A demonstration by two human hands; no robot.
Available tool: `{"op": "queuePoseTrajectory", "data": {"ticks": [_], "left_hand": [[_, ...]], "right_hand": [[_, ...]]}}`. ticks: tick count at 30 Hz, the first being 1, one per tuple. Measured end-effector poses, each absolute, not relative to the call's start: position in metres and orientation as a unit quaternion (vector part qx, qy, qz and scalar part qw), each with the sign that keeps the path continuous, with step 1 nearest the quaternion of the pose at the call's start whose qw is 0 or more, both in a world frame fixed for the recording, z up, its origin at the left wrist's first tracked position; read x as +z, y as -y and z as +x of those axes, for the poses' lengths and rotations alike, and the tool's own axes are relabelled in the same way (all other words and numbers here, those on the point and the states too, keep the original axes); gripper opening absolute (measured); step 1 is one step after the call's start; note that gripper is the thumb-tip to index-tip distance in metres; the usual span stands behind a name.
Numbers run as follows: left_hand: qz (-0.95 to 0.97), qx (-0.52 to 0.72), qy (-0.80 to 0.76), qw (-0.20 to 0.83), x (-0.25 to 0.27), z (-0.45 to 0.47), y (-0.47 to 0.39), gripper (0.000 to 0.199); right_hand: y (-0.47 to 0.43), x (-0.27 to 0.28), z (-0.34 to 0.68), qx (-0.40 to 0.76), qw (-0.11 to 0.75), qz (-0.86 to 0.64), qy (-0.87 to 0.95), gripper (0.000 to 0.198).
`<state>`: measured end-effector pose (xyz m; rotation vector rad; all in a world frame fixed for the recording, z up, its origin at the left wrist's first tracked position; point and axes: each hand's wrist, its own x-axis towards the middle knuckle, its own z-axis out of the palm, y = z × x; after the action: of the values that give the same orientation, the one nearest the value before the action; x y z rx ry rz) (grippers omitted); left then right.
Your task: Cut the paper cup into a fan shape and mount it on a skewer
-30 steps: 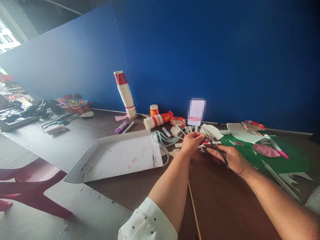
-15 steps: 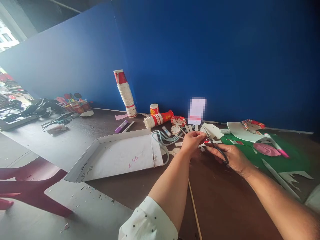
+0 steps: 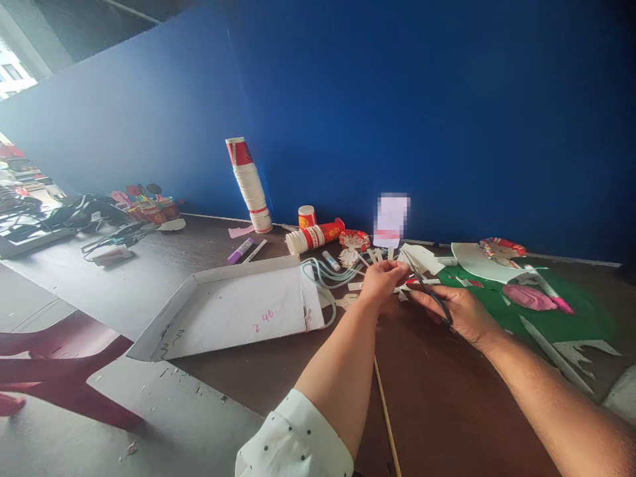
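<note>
My left hand [image 3: 385, 281] is closed in a pinch on a paper cup cut into strips [image 3: 354, 287]. White strips fan out around the fingers, with a little red showing near the middle; most of the cup is hidden by the hand. My right hand [image 3: 464, 313] is wrapped round the dark handles of a pair of scissors [image 3: 428, 289]. Their blades point up and left, right beside my left fingertips and among the strips. Whether the blades have paper between them cannot be made out. Below, a thin wooden stick [image 3: 386, 417] lies on the dark table.
Left of my hands sits a shallow white box lid [image 3: 238, 305]. Behind it are a tall cup stack [image 3: 250, 189], a lying cup stack [image 3: 315, 236] and a purple marker [image 3: 240, 251]. On the right, green paper [image 3: 591, 324] bears scraps and a pink oval [image 3: 529, 297]. A blue partition [image 3: 422, 119] rises behind.
</note>
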<state>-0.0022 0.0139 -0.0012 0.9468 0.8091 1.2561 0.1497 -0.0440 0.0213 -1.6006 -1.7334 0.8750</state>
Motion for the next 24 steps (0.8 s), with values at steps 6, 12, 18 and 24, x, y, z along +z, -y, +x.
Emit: {"op": "queuePoseTrajectory", "data": {"ticks": [6, 12, 18, 24], "left_hand": [[0.406, 0.55, -0.358, 0.636, -0.001, -0.001, -0.014, 0.029], [0.406, 0.55, -0.366, 0.63, -0.002, 0.001, -0.014, 0.028], [0.4, 0.56, -0.37, 0.624, 0.004, 0.001, -0.008, 0.02], [0.38, 0.56, -0.375, 0.634, 0.012, 0.002, 0.0, 0.014]], "right_hand": [[0.046, 0.024, 0.148, 0.324, 0.308, -0.609, 0.655, 0.049], [0.052, 0.027, 0.141, 0.304, 0.341, -0.602, 0.655, 0.043], [0.05, 0.026, 0.141, 0.307, 0.342, -0.597, 0.658, 0.041], [0.044, 0.02, 0.147, 0.321, 0.339, -0.592, 0.656, 0.048]]}}
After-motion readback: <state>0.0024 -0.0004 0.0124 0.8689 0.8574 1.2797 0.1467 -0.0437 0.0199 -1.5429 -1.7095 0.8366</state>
